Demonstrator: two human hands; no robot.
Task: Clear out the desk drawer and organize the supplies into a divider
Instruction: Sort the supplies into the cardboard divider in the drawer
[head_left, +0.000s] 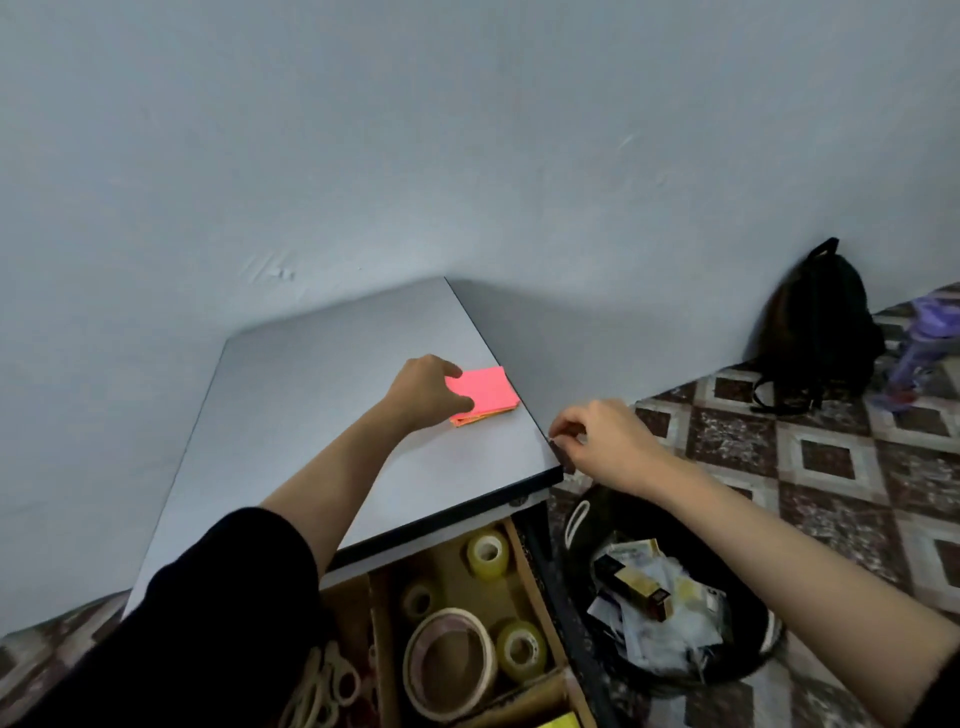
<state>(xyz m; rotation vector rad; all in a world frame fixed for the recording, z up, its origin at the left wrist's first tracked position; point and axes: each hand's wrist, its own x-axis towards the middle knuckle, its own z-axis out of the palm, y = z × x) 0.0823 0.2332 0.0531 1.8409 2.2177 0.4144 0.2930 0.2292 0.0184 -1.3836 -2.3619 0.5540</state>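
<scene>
Pink sticky notes (485, 389) lie near the right edge of the desk (311, 395), with a thinner orange layer showing beneath them. The left hand (423, 389) has its thumb and fingers curled over the pad's near-left corner, holding it against the desktop. The right hand (608, 441) sits at the desk's right edge with its fingertips drawn together. Whether they pinch something small or only touch the edge, I cannot tell.

Below, the drawer (525, 561) stands open with a cardboard divider (382, 613) inside. Several tape rolls (449, 660) sit together in one of its compartments. A bin (582, 514) holding paper scraps stands on the floor just beside the drawer.

The step in hand looks like gathering the pad so it can go into the divider. To do it well, square the pink and orange layers first. Then lift the stack with the thumb on top and the fingers underneath, so loose sheets do not fan out. The pad lies close to the desk edge near the bin, so draw it inward before lifting rather than sweeping it sideways. Set it flat in a compartment apart from the tape, where it will not curl.
</scene>
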